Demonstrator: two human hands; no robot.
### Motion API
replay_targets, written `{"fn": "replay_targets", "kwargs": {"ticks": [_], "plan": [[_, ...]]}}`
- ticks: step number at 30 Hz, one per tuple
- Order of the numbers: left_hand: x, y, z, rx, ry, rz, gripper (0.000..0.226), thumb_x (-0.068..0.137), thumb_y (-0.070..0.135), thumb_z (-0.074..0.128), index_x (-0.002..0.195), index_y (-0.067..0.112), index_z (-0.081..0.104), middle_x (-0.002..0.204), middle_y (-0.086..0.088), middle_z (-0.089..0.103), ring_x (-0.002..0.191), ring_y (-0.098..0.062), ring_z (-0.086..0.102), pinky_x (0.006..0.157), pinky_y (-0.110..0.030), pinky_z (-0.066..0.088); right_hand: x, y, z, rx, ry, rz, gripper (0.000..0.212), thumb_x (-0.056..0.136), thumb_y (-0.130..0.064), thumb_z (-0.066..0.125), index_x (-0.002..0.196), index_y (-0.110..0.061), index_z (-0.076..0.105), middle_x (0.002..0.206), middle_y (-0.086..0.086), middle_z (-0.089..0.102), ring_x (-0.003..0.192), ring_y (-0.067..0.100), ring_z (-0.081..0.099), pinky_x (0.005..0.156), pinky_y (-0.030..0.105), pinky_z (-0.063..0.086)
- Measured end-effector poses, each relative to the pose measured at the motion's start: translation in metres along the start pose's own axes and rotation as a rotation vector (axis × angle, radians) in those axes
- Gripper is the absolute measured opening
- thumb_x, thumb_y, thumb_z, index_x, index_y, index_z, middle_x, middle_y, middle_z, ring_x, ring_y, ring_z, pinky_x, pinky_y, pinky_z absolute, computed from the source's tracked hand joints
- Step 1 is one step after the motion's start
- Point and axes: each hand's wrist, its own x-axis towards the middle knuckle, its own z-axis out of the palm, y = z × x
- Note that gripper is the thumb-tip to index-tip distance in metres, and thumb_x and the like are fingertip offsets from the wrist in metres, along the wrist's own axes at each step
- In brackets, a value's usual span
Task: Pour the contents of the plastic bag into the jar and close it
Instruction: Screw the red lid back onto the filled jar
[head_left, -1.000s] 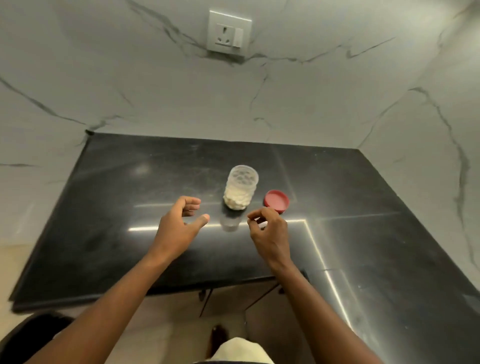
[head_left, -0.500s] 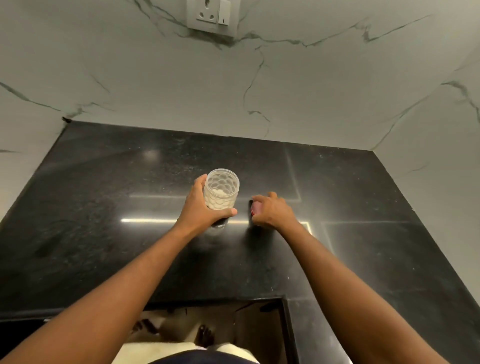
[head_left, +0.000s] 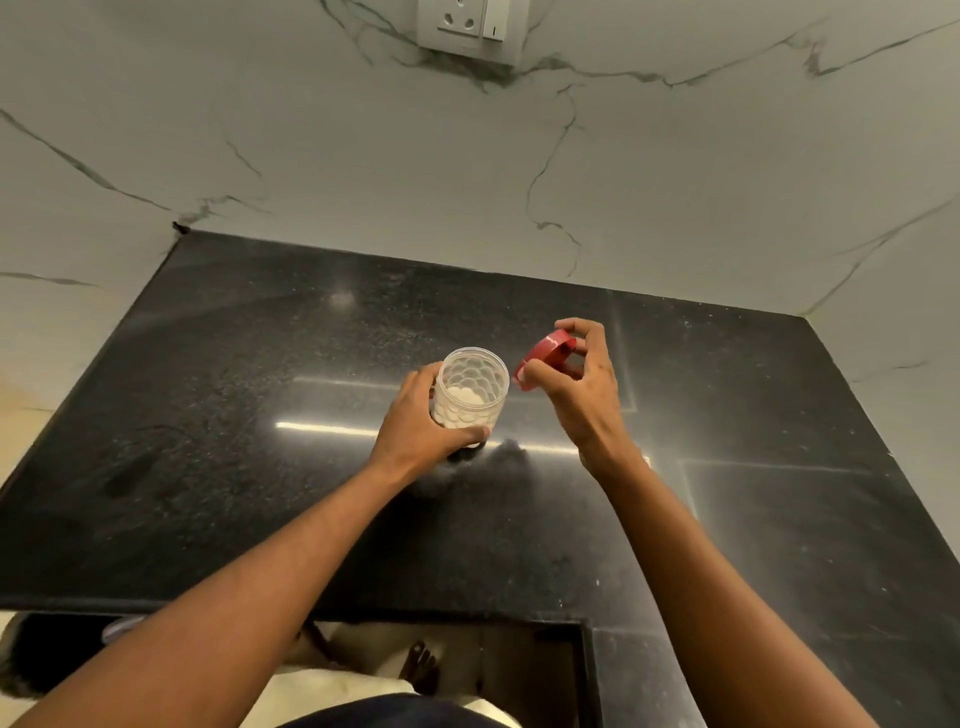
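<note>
A clear plastic jar (head_left: 471, 395) with a honeycomb pattern stands upright and open-mouthed on the black counter (head_left: 260, 415), holding white material at its bottom. My left hand (head_left: 421, 431) wraps around the jar's left side and base. My right hand (head_left: 582, 384) holds the red lid (head_left: 543, 358) by its rim, tilted on edge, just right of the jar's mouth and lifted off the counter. No plastic bag is in view.
Marble-look walls close the counter at the back and right. A wall socket (head_left: 470, 23) sits high on the back wall. The counter's front edge has a cut-out (head_left: 415, 654) showing floor and a bare foot below.
My left hand closed around the jar. My right hand picked the red lid off the counter and raised it beside the jar's mouth. The camera has moved closer.
</note>
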Motion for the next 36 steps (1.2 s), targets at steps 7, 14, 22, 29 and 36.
{"fn": "replay_targets", "kwargs": {"ticks": [7, 14, 22, 29, 36], "plan": [[0.005, -0.006, 0.000, -0.038, -0.026, -0.001, 0.081, 0.060, 0.037, 0.099, 0.127, 0.039, 0.053, 0.128, 0.007, 0.057, 0.109, -0.006, 0.062, 0.081, -0.013, 0.048, -0.009, -0.003, 0.029, -0.254, -0.041, -0.216, 0.041, 0.070, -0.035, 0.086, 0.079, -0.022, 0.048, 0.107, -0.004, 0.056, 0.093, 0.000, 0.052, 0.071, 0.011, 0.041], [0.006, -0.009, 0.001, -0.032, -0.031, -0.009, 0.081, 0.061, 0.049, 0.095, 0.128, 0.047, 0.048, 0.126, 0.015, 0.054, 0.103, 0.009, 0.055, 0.075, -0.009, 0.043, -0.009, -0.004, 0.040, -0.566, -0.201, -0.204, 0.063, 0.074, -0.059, 0.077, 0.123, -0.031, 0.050, 0.124, -0.007, 0.058, 0.109, 0.015, 0.053, 0.083, 0.032, 0.049], [0.004, -0.009, 0.001, -0.042, -0.018, 0.006, 0.080, 0.061, 0.049, 0.092, 0.127, 0.046, 0.047, 0.125, 0.012, 0.057, 0.103, 0.008, 0.056, 0.075, -0.009, 0.043, 0.012, -0.021, 0.044, -0.874, -0.411, -0.186, 0.094, 0.075, -0.064, 0.072, 0.155, -0.031, 0.035, 0.147, 0.000, 0.053, 0.129, 0.024, 0.051, 0.099, 0.046, 0.050], [0.008, -0.011, 0.001, -0.026, -0.016, -0.013, 0.082, 0.058, 0.045, 0.100, 0.127, 0.031, 0.058, 0.124, 0.009, 0.061, 0.111, -0.012, 0.062, 0.075, -0.016, 0.047, 0.026, -0.047, 0.059, -1.212, -0.291, -0.273, 0.070, 0.065, -0.081, 0.068, 0.102, -0.021, 0.062, 0.086, -0.003, 0.066, 0.073, 0.017, 0.059, 0.061, 0.031, 0.044], [0.008, -0.012, -0.001, -0.029, -0.047, -0.014, 0.089, 0.060, 0.043, 0.100, 0.134, 0.030, 0.053, 0.133, 0.007, 0.061, 0.114, -0.011, 0.058, 0.077, -0.010, 0.044, 0.042, -0.056, 0.052, -1.138, -0.568, -0.219, 0.082, 0.067, -0.059, 0.083, 0.136, -0.023, 0.058, 0.118, 0.000, 0.067, 0.093, 0.016, 0.059, 0.071, 0.030, 0.053]]}}
